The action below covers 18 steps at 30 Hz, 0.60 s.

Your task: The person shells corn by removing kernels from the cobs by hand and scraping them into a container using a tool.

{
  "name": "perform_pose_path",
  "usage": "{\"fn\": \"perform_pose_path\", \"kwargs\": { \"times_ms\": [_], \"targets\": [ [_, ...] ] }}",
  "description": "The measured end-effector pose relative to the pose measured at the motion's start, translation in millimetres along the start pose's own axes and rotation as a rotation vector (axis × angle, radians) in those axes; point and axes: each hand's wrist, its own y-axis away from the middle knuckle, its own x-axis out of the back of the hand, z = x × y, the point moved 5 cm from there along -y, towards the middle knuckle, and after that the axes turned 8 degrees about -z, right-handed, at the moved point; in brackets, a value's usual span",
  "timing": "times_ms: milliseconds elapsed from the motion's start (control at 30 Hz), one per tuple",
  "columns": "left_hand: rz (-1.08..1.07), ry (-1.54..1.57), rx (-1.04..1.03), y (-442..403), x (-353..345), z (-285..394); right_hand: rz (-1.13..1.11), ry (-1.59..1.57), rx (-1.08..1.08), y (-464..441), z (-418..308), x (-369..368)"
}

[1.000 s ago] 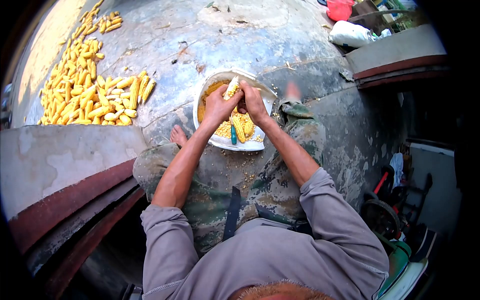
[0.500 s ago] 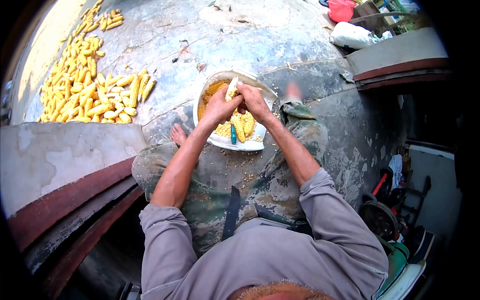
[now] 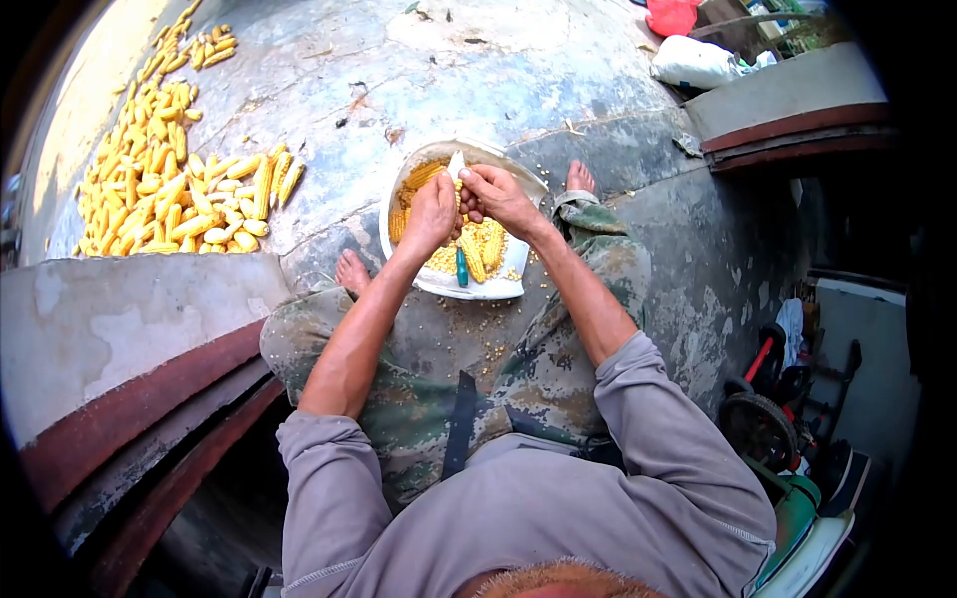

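A corn cob stands tilted up between my hands, its pale, bare-looking tip showing above the fingers. My left hand is closed around its lower part. From the other side, my right hand has its curled fingers and thumb against the same cob. Both hands are over a white basin between my feet. Inside it lie loose kernels, a yellow ear of corn and more corn at the left side. A tool with a teal handle rests near the basin's front edge; its other end is hard to see.
A large heap of corn ears lies on the concrete floor at the left. Low walls stand at left and right. A white sack and a red bag are at upper right. A wheeled machine is at lower right.
My right hand has shifted slightly on the cob, its fingers now curled more visibly beside it. The cob stands a little more upright. The whole view has moved slightly.
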Motion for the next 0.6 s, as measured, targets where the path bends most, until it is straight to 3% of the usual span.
{"fn": "perform_pose_path", "kwargs": {
  "times_ms": [167, 233, 367, 433, 600],
  "targets": [
    [0.052, -0.006, -0.004, -3, 6, -3, 0.03, 0.146, 0.01, 0, -1, 3],
    [0.082, 0.067, -0.004, 0, 7, -4, 0.094, 0.386, 0.013, 1, -7, 5],
    [0.067, 0.122, 0.035, 0, 7, -3, 0.136, 0.148, 0.038, 5, -7, 0],
    [0.024, -0.015, -0.031, 0, 4, 4, 0.158, 0.064, 0.068, 6, -7, 0],
    [0.099, -0.068, -0.031, -2, 3, 2, 0.172, 0.084, -0.013, 4, -4, 2]
  ]
}}
